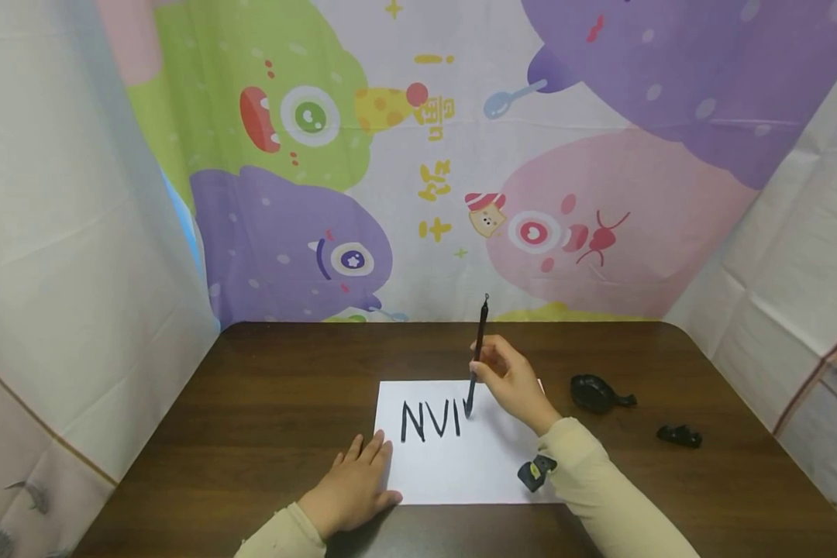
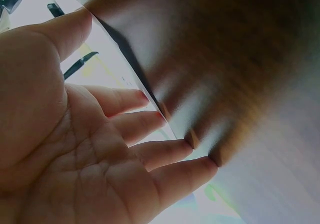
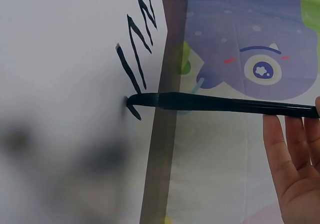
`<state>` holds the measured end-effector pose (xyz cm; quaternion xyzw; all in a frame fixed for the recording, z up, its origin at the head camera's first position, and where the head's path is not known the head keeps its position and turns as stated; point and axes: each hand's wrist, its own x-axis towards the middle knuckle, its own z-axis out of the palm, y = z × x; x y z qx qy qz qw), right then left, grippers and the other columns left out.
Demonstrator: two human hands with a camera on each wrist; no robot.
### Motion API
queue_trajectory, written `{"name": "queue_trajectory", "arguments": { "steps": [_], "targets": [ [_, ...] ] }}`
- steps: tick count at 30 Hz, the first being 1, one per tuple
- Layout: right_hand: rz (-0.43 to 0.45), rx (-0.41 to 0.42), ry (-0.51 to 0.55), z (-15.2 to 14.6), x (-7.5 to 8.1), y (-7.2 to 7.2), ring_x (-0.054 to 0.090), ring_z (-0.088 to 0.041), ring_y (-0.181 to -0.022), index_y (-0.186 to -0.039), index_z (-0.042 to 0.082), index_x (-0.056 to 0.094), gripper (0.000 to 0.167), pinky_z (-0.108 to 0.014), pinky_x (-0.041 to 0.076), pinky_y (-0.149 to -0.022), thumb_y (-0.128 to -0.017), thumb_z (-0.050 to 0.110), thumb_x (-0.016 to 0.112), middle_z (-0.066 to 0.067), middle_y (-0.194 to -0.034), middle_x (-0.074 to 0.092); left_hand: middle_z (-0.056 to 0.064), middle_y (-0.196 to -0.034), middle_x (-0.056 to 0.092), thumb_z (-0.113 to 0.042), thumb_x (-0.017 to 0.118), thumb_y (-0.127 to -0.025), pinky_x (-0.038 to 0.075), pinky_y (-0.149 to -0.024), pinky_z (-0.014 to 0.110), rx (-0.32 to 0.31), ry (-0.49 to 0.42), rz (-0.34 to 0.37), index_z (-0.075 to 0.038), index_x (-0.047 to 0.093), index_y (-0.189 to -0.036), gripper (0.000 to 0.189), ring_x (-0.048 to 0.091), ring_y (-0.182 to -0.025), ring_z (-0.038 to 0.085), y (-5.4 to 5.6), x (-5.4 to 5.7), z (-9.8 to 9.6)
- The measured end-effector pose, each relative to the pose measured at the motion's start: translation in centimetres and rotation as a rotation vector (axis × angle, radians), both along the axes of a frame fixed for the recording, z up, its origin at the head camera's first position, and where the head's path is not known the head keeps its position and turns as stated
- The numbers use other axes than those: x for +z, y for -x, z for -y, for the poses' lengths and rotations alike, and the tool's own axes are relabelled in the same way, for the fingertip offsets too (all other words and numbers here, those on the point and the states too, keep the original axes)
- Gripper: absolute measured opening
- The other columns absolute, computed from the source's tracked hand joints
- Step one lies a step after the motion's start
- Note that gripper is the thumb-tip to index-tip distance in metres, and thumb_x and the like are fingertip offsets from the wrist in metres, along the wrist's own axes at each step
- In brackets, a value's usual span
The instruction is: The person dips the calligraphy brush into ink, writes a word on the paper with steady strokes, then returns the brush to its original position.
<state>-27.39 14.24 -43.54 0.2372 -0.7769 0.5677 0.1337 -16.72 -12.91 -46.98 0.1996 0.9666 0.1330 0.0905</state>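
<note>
In the head view a white sheet of paper (image 1: pixel 460 477) lies on the table with large black letters, "NVI" (image 1: pixel 430 421), and a short new stroke to their right. My right hand (image 1: pixel 512 380) pinches a black calligraphy brush (image 1: pixel 480 337), held nearly upright. Its bent bristles (image 3: pixel 137 100) touch the paper at that short stroke in the right wrist view. With fingers spread, my left hand (image 1: pixel 354 482) rests across the sheet's lower left edge. The left wrist view shows its palm and straight fingers (image 2: pixel 172 179) along the paper's edge.
A black inkstone-like dish (image 1: pixel 593 393) with a short handle sits right of the paper. Nearer the right edge lies a small black brush rest (image 1: pixel 680 435). A printed cartoon curtain (image 1: pixel 432 287) hangs behind the brown table (image 1: pixel 272 411), with pale cloth at both sides.
</note>
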Motion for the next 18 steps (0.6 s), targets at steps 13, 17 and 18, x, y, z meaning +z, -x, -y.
{"name": "queue_trajectory", "arguments": {
  "steps": [13, 17, 18],
  "targets": [
    [-0.006, 0.012, -0.024, -0.12, 0.04, -0.21, 0.067, -0.015, -0.075, -0.114, 0.002, 0.058, 0.025, -0.029, 0.059, -0.067, -0.09, -0.001, 0.066, -0.015, -0.086, 0.064, 0.024, -0.155, 0.035, -0.045, 0.067, -0.088, 0.032, -0.104, 0.071, 0.004, -0.004, 0.017, 0.003, 0.042, -0.144, 0.078, 0.031, -0.139, 0.056, -0.05, 0.06, 0.01],
    [-0.022, 0.022, -0.021, -0.23, 0.06, -0.22, 0.066, -0.017, -0.072, -0.113, 0.002, 0.058, 0.025, -0.031, 0.06, -0.066, -0.09, 0.0, 0.067, -0.015, -0.084, 0.063, 0.024, -0.155, 0.034, -0.046, 0.067, -0.089, 0.033, -0.104, 0.071, 0.002, -0.006, 0.015, 0.003, 0.042, -0.145, 0.078, 0.031, -0.139, 0.056, -0.02, 0.05, 0.02],
    [-0.028, 0.025, -0.018, -0.26, 0.06, -0.21, 0.066, -0.017, -0.072, -0.113, 0.002, 0.058, 0.025, -0.033, 0.06, -0.066, -0.09, 0.0, 0.067, -0.015, -0.084, 0.063, 0.024, -0.155, 0.034, -0.046, 0.067, -0.089, 0.033, -0.104, 0.071, 0.001, -0.006, 0.013, 0.003, 0.042, -0.145, 0.078, 0.031, -0.139, 0.056, -0.01, 0.03, 0.02]
  ]
}}
